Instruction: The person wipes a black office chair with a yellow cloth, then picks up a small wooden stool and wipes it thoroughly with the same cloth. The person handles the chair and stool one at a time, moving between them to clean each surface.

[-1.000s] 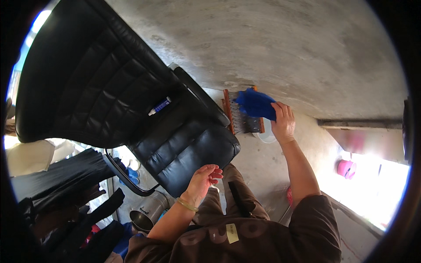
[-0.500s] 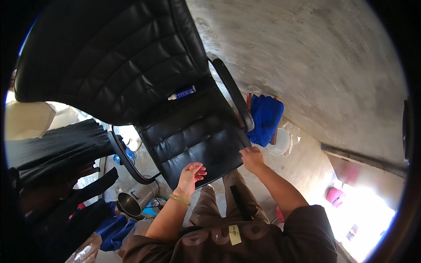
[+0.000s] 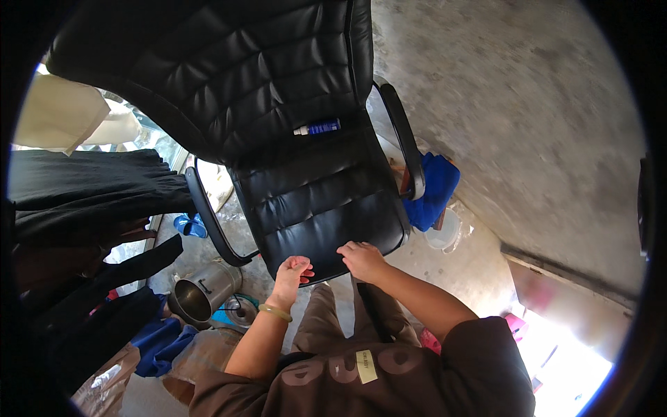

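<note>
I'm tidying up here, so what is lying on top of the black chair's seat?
A small blue tube lies in the crease of the black chair. The right hand rests on its front edge; anything beneath it is hidden.

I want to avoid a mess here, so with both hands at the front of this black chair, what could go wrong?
The small blue and white bottle lies loose in the crease of the black chair; tilting the seat could send it rolling off. The blue cloth hangs at the right armrest over a white tub and may slip down. The left hand and right hand sit at the seat's front edge, where fingers might get pinched.
</note>
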A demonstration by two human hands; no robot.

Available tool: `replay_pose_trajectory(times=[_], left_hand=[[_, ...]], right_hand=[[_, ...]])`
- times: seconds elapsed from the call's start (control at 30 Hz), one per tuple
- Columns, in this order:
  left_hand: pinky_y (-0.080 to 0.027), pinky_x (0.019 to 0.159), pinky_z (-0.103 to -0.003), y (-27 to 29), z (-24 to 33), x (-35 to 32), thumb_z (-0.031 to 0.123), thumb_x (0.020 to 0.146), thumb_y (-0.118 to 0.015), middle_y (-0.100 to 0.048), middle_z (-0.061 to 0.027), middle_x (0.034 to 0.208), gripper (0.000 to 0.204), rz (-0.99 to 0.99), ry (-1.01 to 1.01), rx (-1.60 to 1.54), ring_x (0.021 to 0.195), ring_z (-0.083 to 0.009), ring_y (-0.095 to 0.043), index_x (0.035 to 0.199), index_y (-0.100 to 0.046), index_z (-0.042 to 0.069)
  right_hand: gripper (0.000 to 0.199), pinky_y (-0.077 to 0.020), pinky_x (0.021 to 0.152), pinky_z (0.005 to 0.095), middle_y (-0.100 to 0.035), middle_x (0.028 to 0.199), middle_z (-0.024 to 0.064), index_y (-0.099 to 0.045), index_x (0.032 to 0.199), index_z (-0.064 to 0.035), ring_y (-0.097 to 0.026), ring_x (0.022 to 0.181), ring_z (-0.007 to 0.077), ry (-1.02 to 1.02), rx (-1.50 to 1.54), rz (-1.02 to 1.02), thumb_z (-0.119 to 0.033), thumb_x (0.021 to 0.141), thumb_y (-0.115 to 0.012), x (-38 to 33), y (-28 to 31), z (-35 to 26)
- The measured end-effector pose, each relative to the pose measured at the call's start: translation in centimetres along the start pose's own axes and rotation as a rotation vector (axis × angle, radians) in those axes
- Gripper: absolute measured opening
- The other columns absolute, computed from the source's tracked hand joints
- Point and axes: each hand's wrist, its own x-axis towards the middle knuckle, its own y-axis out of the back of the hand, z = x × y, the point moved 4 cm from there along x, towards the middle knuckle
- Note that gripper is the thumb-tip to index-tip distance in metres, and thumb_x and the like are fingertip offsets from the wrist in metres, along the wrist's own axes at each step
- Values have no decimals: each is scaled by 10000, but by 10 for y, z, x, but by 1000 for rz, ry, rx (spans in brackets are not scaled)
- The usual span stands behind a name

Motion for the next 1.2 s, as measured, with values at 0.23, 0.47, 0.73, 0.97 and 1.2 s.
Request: replay_pose_trajectory(times=[0.23,0.47,0.73,0.97,1.2], left_hand=[[-451,622,-278,41,-6,-33,227,858,-605,-624,-49,845,180,30,-18,22,719,-156,-604,933,-567,67],[-434,629,-269,77,-19,-65,229,844,-613,-622,-30,830,185,-4,-55,42,707,-137,-598,952,-558,90],[-433,634,-269,97,-32,-95,234,861,-594,-618,-13,820,185,-64,-89,78,703,-127,-596,971,-552,91],[-444,627,-279,109,-39,-108,232,866,-587,-626,-32,820,167,-62,-136,52,705,-142,-603,943,-557,87],[-441,599,-265,95,-12,-126,238,858,-609,-621,-37,817,194,-41,-204,-45,689,-135,-606,939,-562,68]], right_hand=[[171,-471,781,398,-581,925,94,-583,969,-78,-590,888,281,60,52,-3,-99,802,-549,-31,-44,-53],[174,-478,777,404,-583,951,100,-584,986,-77,-591,895,299,40,59,30,-113,821,-545,-65,-74,-100],[190,-476,775,421,-574,975,118,-589,1009,-76,-588,885,328,10,40,37,-130,836,-533,-100,-83,-136],[208,-459,801,432,-573,1010,115,-583,1035,-93,-571,930,338,-15,22,25,-149,840,-536,-115,-77,-145],[217,-458,820,403,-573,1015,97,-584,1045,-90,-570,957,304,80,-18,135,-163,843,-552,-112,-30,-155]])
